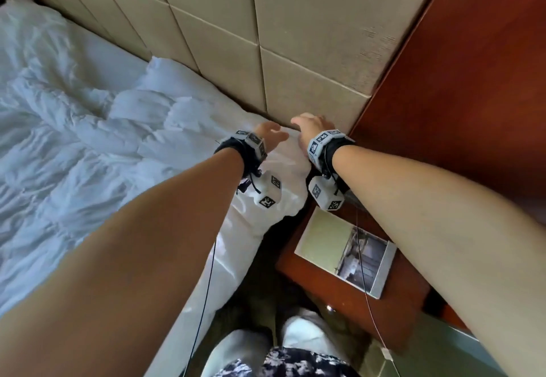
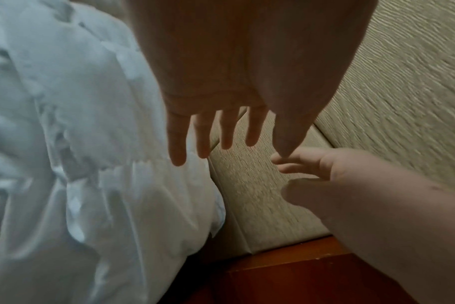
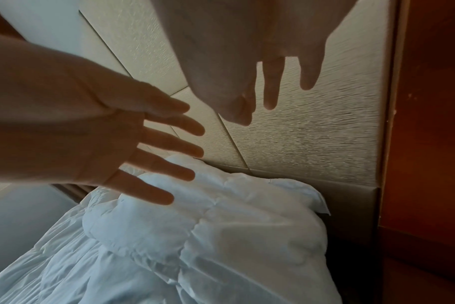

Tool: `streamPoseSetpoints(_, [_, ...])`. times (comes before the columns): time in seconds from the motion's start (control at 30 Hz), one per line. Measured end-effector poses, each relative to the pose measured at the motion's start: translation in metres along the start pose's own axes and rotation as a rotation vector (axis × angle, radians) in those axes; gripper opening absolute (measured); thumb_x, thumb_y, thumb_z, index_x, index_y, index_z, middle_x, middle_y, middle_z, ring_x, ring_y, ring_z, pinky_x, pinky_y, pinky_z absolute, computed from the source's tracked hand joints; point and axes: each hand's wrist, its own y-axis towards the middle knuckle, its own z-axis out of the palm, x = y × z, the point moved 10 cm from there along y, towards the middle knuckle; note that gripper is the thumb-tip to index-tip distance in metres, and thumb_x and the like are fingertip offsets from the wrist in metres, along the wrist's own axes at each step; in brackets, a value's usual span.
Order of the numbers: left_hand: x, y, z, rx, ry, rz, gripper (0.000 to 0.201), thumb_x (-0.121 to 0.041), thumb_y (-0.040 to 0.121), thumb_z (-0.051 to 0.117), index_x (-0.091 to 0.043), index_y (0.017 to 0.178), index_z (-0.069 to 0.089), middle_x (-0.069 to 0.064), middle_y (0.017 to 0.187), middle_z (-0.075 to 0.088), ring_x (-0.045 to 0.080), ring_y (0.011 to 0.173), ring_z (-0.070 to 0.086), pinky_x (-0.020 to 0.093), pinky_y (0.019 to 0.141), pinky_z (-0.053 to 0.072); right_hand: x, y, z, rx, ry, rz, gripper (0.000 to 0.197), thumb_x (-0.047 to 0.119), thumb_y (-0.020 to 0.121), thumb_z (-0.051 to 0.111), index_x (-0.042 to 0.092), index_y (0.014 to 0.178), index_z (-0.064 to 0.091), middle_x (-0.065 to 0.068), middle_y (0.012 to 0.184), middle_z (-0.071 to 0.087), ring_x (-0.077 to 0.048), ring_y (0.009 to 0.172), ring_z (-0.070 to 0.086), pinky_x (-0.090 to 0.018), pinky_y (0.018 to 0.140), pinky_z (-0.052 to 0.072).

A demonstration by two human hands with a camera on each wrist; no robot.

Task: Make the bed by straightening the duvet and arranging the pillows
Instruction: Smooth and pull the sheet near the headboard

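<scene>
Reaching toward the head corner of the bed, head view: left hand and right hand hover side by side above the duvet, just beside the headboard. Duvet lies rumpled across the bed, its corner bunched against the headboard and its edge hanging down beside the nightstand, which carries a booklet. No pillow is clearly identifiable. Left wrist view: left-hand fingers straight and spread, grip wide, nothing held; right hand near, fingers loosely extended before the headboard panel. Right wrist view: right-hand fingers straight, grip wide, empty; left hand splayed above the puffed duvet corner, apparently not touching. Judgement: early stage. Straightening not done, since heavy wrinkles remain throughout; corner needs pulling flat and square. Pillow arranging is still entirely ahead.
</scene>
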Motion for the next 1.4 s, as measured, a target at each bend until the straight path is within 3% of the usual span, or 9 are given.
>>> streamPoseSetpoints(0.23, [-0.003, 0.009, -0.047, -0.098, 0.222, 0.156, 0.049, -0.026, 0.089, 0.068, -0.007, 0.132, 0.052, 0.015, 0.137, 0.051, 0.027, 0.123, 0.052, 0.024, 0.087, 0.036, 0.013, 0.015, 0.011, 0.042, 0.120, -0.029, 0.048, 0.011, 0.089, 0.051, 0.023, 0.135, 0.053, -0.004, 0.139, 0.048, -0.031, 0.122, 0.050, -0.037, 0.103, 0.042])
streamPoseSetpoints(0.4, [-0.006, 0.015, -0.107, -0.141, 0.399, 0.242, 0.050, -0.034, 0.083, 0.073, -0.016, 0.128, 0.057, 0.006, 0.128, 0.058, 0.025, 0.118, 0.056, 0.034, 0.098, 0.045, 0.051, 0.038, 0.006, 0.077, 0.124, -0.069, 0.046, 0.024, 0.091, 0.054, 0.022, 0.137, 0.050, -0.006, 0.141, 0.045, -0.033, 0.121, 0.051, -0.041, 0.102, 0.044])
streamPoseSetpoints(0.5, [-0.003, 0.028, -0.148, -0.198, 0.502, 0.294, 0.048, -0.038, 0.082, 0.072, -0.022, 0.125, 0.059, 0.002, 0.125, 0.061, 0.022, 0.114, 0.059, 0.035, 0.096, 0.048, 0.077, 0.059, 0.006, 0.103, 0.132, -0.089, 0.055, 0.030, 0.089, 0.060, 0.022, 0.141, 0.045, -0.005, 0.144, 0.043, -0.031, 0.125, 0.048, -0.041, 0.104, 0.042])
streamPoseSetpoints(0.9, [0.099, 0.180, -0.264, -0.072, 0.715, 0.132, 0.067, -0.044, 0.087, 0.065, -0.023, 0.144, 0.037, 0.007, 0.145, 0.043, 0.031, 0.130, 0.043, 0.045, 0.106, 0.039, 0.169, 0.193, 0.054, 0.236, 0.159, -0.029, 0.067, 0.035, 0.086, 0.069, 0.015, 0.143, 0.041, -0.009, 0.146, 0.039, -0.029, 0.126, 0.047, -0.035, 0.101, 0.041])
streamPoseSetpoints(1.03, [0.134, 0.231, -0.277, -0.022, 0.785, 0.106, 0.077, -0.046, 0.086, 0.064, -0.029, 0.150, 0.024, 0.004, 0.157, 0.023, 0.037, 0.142, 0.023, 0.051, 0.113, 0.029, 0.178, 0.229, 0.085, 0.277, 0.171, 0.021, 0.074, 0.038, 0.082, 0.071, 0.015, 0.144, 0.037, -0.007, 0.151, 0.032, -0.028, 0.133, 0.042, -0.038, 0.108, 0.036])
streamPoseSetpoints(1.17, [0.147, 0.270, -0.264, 0.108, 0.823, 0.121, 0.109, -0.053, 0.074, 0.075, -0.038, 0.153, 0.002, -0.005, 0.161, -0.008, 0.040, 0.146, -0.011, 0.067, 0.112, 0.015, 0.167, 0.252, 0.118, 0.334, 0.294, 0.082, 0.105, 0.047, 0.070, 0.079, 0.020, 0.152, 0.019, 0.000, 0.156, 0.025, -0.023, 0.139, 0.033, -0.038, 0.111, 0.032])
streamPoseSetpoints(1.27, [0.151, 0.288, -0.250, 0.196, 0.867, 0.120, 0.105, -0.056, 0.068, 0.078, -0.033, 0.152, 0.018, 0.001, 0.156, 0.023, 0.037, 0.143, 0.014, 0.064, 0.109, 0.026, 0.154, 0.259, 0.141, 0.447, 0.293, 0.163, 0.105, 0.051, 0.067, 0.079, 0.028, 0.151, 0.020, -0.001, 0.152, 0.035, -0.027, 0.134, 0.042, -0.040, 0.107, 0.038])
streamPoseSetpoints(1.34, [0.150, 0.294, -0.246, 0.174, 0.884, 0.102, 0.084, -0.053, 0.069, 0.078, -0.026, 0.140, 0.043, 0.008, 0.135, 0.046, 0.036, 0.127, 0.035, 0.055, 0.104, 0.036, 0.149, 0.263, 0.150, 0.491, 0.262, 0.160, 0.093, 0.048, 0.069, 0.080, 0.022, 0.146, 0.036, -0.002, 0.146, 0.044, -0.026, 0.129, 0.048, -0.038, 0.105, 0.041])
streamPoseSetpoints(1.4, [0.142, 0.294, -0.243, 0.121, 0.853, 0.088, 0.063, -0.044, 0.074, 0.079, -0.016, 0.126, 0.055, 0.011, 0.121, 0.054, 0.037, 0.117, 0.046, 0.046, 0.100, 0.041, 0.146, 0.265, 0.148, 0.475, 0.303, 0.137, 0.068, 0.044, 0.071, 0.080, 0.017, 0.129, 0.057, -0.001, 0.126, 0.061, -0.021, 0.112, 0.058, -0.031, 0.094, 0.046])
